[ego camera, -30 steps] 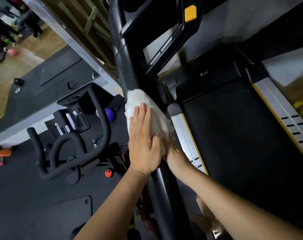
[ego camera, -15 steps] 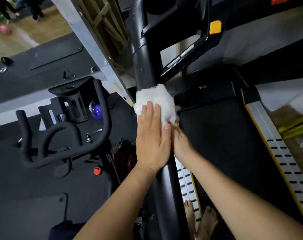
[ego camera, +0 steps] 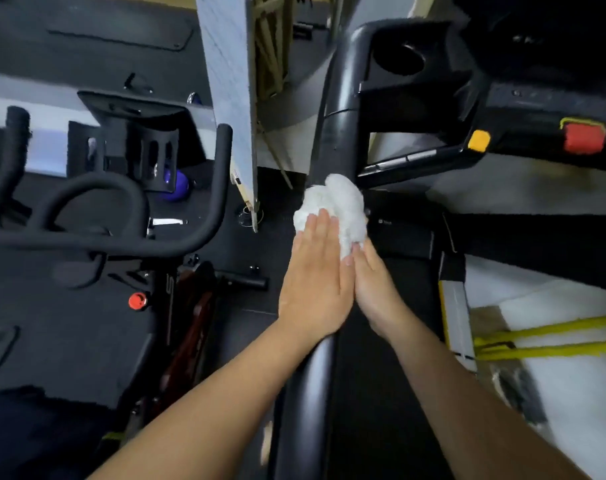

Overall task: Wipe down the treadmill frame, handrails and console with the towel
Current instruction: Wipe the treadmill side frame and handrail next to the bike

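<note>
A dark, rubber-matted floor (ego camera: 69, 341) carries everything here. The treadmill (ego camera: 308, 410) stands on it, its black belt running toward the bottom edge. Just left of the treadmill stands an exercise bike (ego camera: 121, 244) with looped black handlebars. Farther left of the treadmill, beyond the bike's handlebars, a blue ball (ego camera: 177, 181) rests on the mat. A grey panel (ego camera: 232, 98) stands upright between the bike and the treadmill. Right of the treadmill lies a pale surface (ego camera: 571, 427), with two yellow straps (ego camera: 554, 337) stretched across it.

A white towel (ego camera: 332, 206) is pressed round the black handrail (ego camera: 339, 133) by the left hand (ego camera: 315, 282) and right hand (ego camera: 376, 289).
</note>
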